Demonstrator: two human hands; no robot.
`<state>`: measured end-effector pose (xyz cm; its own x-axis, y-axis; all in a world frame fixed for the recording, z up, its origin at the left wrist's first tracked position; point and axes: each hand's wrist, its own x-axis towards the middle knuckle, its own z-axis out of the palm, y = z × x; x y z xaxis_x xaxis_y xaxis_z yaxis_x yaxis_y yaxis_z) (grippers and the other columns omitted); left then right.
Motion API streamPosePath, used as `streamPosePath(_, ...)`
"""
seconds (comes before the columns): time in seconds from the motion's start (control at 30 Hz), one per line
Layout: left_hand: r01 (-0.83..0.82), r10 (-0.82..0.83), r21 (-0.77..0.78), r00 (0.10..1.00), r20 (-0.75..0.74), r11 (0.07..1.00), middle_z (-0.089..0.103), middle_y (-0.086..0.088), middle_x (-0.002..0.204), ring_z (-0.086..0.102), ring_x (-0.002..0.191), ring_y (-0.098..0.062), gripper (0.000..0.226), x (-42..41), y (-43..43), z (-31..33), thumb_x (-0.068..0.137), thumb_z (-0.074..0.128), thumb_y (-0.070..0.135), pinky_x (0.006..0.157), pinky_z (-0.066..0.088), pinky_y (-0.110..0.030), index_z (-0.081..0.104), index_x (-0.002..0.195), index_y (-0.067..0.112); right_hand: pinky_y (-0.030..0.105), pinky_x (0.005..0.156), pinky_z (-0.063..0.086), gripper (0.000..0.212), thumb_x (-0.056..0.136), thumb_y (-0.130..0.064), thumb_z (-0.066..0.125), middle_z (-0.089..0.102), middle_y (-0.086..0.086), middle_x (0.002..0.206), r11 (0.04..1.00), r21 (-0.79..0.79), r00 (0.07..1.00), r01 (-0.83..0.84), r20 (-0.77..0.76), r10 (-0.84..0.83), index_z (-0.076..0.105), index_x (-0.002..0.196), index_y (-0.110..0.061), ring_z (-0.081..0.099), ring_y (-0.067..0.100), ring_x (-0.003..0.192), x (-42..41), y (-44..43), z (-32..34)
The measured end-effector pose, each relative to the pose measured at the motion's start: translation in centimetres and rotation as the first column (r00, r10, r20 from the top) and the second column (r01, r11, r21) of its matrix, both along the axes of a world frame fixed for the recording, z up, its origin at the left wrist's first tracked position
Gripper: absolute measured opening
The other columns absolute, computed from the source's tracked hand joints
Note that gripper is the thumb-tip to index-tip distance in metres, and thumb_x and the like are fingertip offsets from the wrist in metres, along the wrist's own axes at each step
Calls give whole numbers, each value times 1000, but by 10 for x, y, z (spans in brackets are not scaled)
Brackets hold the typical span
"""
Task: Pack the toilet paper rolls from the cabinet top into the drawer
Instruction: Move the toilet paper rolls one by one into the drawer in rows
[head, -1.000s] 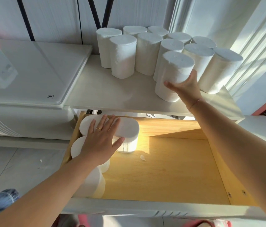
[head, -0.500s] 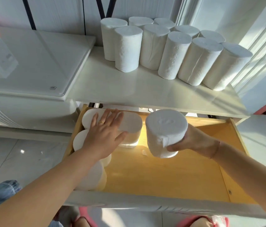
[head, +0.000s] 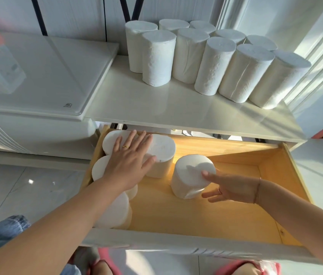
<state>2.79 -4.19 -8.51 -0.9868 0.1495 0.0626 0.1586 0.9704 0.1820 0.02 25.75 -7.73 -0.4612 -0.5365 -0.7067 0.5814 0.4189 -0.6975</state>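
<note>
- The right hand (head: 230,188) lies slack against the new roll (head: 192,175), with its thumb tip on the top rim and straight fingers along the side. It no longer clasps the roll.
- The left hand (head: 131,161) presses flat on the packed rolls (head: 162,147) along the left edge of the drawer (head: 266,175).
- A second ago this roll stood on the cabinet top (head: 176,110). Now it stands upright on the drawer floor, just beside the back-left group.
- The remaining rolls (head: 214,62) crowd the cabinet top's back right corner, so most of the packing probably lies ahead.
</note>
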Motion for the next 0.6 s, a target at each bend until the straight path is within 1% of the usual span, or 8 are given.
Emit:
streamPosePath(0.07, 2, -2, 7, 1000, -7, 1000, 2, 6, 159, -9, 144, -14, 64, 0, 0, 0, 92, 2, 58, 115, -7, -42, 2, 149, 29, 37, 93, 54, 52, 77, -43, 64, 54, 3, 129, 995, -31, 995, 96, 24, -95, 50, 126, -30, 63, 28, 101, 4, -13, 4)
streamPosePath(0.13, 0, 0, 12, 1000, -10, 1000, 1, 7, 159, -9, 144, -13, 62, -1, 0, 0, 92, 2, 57, 115, -8, -41, 1, 149, 30, 34, 86, 57, 57, 77, -31, 68, 55, 10, 126, 987, -88, 990, 136, 53, -132, 48, 130, -23, 65, 26, 93, 10, -32, 8)
streamPosePath(0.2, -5, 5, 16, 1000, -10, 1000, 0, 8, 158, -11, 144, -11, 62, -2, -1, -1, 92, 2, 57, 114, -11, -39, 0, 148, 31, 32, 83, 57, 62, 79, -26, 70, 50, 17, 132, 981, -100, 983, 168, 86, -160, 44, 134, -18, 65, 28, 98, 19, -54, 11)
streamPosePath(0.3, -5, 5, 28, 1000, -6, 1000, -2, 10, 158, -14, 142, -9, 62, -2, -1, -2, 91, 3, 57, 112, -15, -36, -1, 148, 33, 37, 91, 56, 51, 85, -20, 68, 49, 23, 136, 951, -100, 947, 294, 165, -275, 48, 131, -8, 58, 35, 117, 32, -90, 7)
streamPosePath(0.4, -9, 9, 31, 1000, -8, 999, -1, 9, 158, -14, 143, -9, 62, -2, -2, -2, 91, 5, 57, 113, -14, -37, 0, 148, 32, 38, 80, 59, 42, 84, -20, 71, 54, 21, 132, 909, -57, 901, 412, 174, -397, 55, 120, -6, 58, 35, 118, 38, -116, 5)
streamPosePath(0.47, -4, 4, 25, 1000, -3, 1000, -1, 9, 158, -13, 143, -9, 63, -2, -1, 0, 91, 6, 58, 113, -13, -38, 0, 148, 32, 37, 80, 60, 49, 85, -25, 70, 53, 20, 133, 918, -56, 910, 392, 167, -379, 52, 126, -5, 58, 34, 117, 37, -118, 9)
streamPosePath(0.53, -6, 6, 25, 1000, 1, 1000, -2, 9, 158, -13, 143, -9, 63, -1, -1, 1, 92, 7, 58, 114, -11, -39, -1, 148, 31, 34, 84, 57, 55, 88, -37, 64, 53, 16, 131, 976, 57, 976, 209, 45, -212, 49, 130, -5, 61, 29, 106, 32, -110, 17)
streamPosePath(0.6, -9, 9, 23, 1000, 6, 1000, -1, 9, 158, -12, 144, -10, 63, 0, 0, 3, 92, 8, 57, 116, -10, -40, 1, 149, 30, 35, 81, 52, 44, 92, -43, 56, 60, 14, 115, 964, 252, 968, 91, -248, -26, 58, 116, -7, 60, 27, 94, 17, -97, 32)
